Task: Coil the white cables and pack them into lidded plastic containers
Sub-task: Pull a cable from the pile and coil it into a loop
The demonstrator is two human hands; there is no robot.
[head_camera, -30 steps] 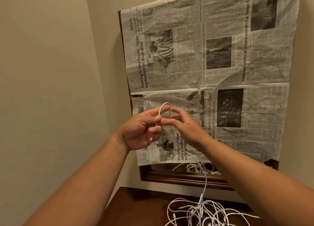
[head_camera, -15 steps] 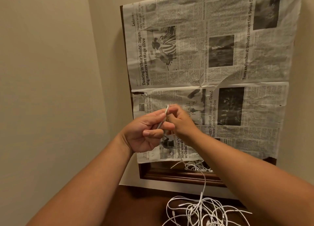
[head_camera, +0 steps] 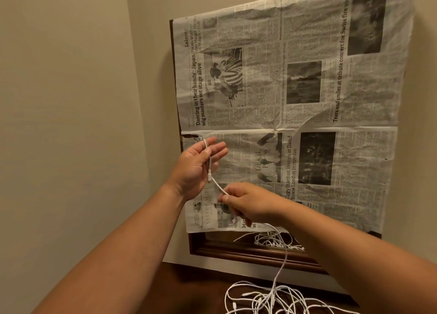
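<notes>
Both hands work one white cable, and the first loop of its coil looks about to start.
Left hand [head_camera: 197,164] is raised with fingers nearly straight and the cable [head_camera: 218,186] end lying across its palm; I cannot tell if my thumb pins it. Right hand [head_camera: 250,206] pinches the same cable lower down, and the rest trails to the tangled pile [head_camera: 272,299] on the table [head_camera: 201,290]. Next, I judge, the slack wraps round the left fingers.

A thin white cable [head_camera: 217,186] lay across the flat left hand [head_camera: 195,168]; the right hand [head_camera: 251,206] pinched it below, above tangled white cables [head_camera: 275,290] on the dark worktop [head_camera: 201,294].
</notes>
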